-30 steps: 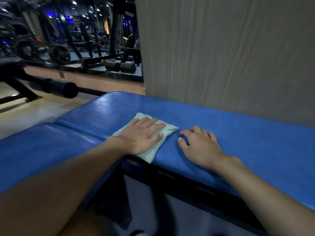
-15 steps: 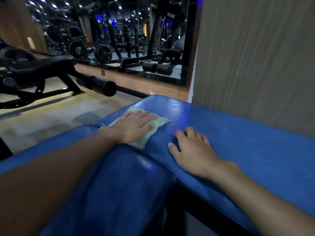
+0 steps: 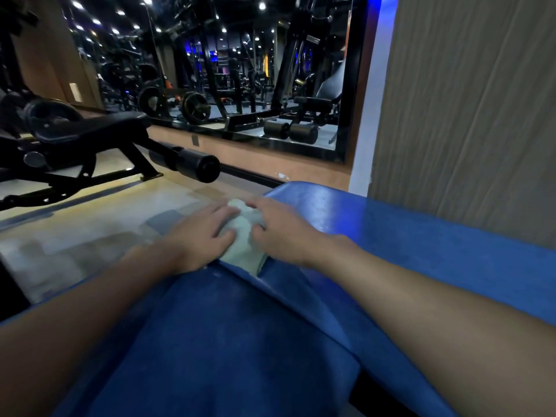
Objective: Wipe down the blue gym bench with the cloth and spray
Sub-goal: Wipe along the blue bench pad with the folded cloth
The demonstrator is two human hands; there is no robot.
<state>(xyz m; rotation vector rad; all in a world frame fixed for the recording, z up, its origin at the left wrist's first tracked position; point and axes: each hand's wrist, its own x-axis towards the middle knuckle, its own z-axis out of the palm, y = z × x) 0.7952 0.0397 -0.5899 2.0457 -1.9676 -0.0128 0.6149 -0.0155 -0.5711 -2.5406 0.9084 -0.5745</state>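
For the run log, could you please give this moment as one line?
left hand: on cloth | right hand: on cloth, grip blurred | cloth: on blue bench | spray: not in view

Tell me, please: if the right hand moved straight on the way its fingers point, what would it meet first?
The right hand touches the cloth, so it would push into that first, then probably meet the left hand on the cloth's other side. Blur hides the gap.

Both bare forearms reach in from 7 and 5 o'clock, converging toward 12. The left hand (image 3: 204, 236) lies palm-down with fingers spread. The right hand (image 3: 279, 233) sits just beside it, fingers bent; blur hides its grip.
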